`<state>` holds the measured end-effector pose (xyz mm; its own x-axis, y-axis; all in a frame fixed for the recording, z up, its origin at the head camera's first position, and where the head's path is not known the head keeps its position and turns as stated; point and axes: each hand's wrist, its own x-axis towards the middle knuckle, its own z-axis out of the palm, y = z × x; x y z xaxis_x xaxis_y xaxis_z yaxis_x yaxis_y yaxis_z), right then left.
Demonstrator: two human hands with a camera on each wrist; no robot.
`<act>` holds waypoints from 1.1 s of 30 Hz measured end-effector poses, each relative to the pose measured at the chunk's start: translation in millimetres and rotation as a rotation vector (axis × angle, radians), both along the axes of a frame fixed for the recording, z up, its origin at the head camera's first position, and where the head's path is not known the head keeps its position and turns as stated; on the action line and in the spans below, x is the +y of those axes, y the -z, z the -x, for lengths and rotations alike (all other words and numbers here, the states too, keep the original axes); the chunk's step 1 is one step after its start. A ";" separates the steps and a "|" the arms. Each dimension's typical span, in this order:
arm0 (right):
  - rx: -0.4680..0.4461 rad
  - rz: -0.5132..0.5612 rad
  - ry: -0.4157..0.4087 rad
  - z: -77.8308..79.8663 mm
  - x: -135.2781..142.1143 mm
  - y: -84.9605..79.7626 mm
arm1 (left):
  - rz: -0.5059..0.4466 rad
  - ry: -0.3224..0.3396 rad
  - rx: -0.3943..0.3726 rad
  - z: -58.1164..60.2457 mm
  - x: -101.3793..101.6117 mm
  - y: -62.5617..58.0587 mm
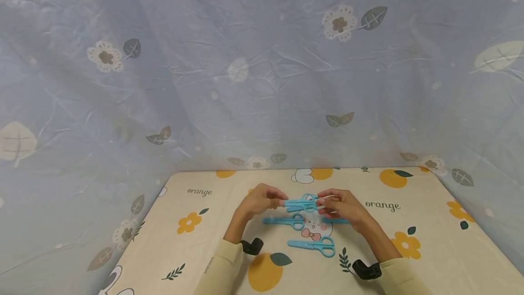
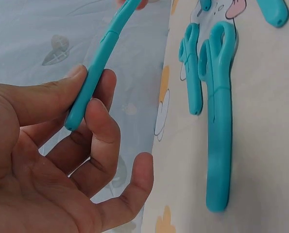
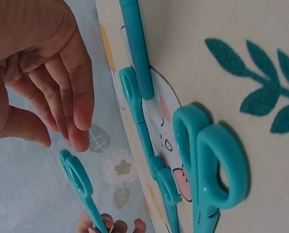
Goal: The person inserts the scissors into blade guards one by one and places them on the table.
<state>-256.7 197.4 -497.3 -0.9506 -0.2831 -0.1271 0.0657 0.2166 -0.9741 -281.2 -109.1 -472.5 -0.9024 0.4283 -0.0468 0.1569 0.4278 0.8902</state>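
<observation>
My left hand (image 1: 264, 201) pinches the covered blade end of a pair of turquoise scissors (image 2: 98, 65) between thumb and fingers, raised above the table. At the handle end of these scissors is my right hand (image 3: 47, 82), its fingers loosely extended. In the right wrist view a small gap separates those fingertips from the finger loops. Below lie more scissors of the same kind: one pair (image 1: 282, 221) under the left hand, a nearer pair (image 1: 300, 243) with loops to the right, and another pair (image 1: 335, 220) partly hidden by the right hand.
A cream tablecloth (image 1: 184, 249) printed with oranges, flowers and a rabbit covers the table. Behind it and at both sides hang pale blue-grey patterned sheets (image 1: 278, 104). Black devices are strapped at the left wrist (image 1: 251, 246) and right wrist (image 1: 366, 269).
</observation>
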 end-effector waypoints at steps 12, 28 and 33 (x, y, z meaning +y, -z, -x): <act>-0.014 0.000 -0.021 -4.9 19.3 6.2 | 0.015 -0.020 0.030 4.1 -28.5 10.0; -0.034 -0.013 0.013 -9.6 40.8 13.1 | 0.036 -0.097 0.007 5.9 -58.9 21.9; -0.049 -0.023 0.026 -10.7 46.0 13.7 | 0.028 -0.114 -0.008 6.2 -66.5 25.6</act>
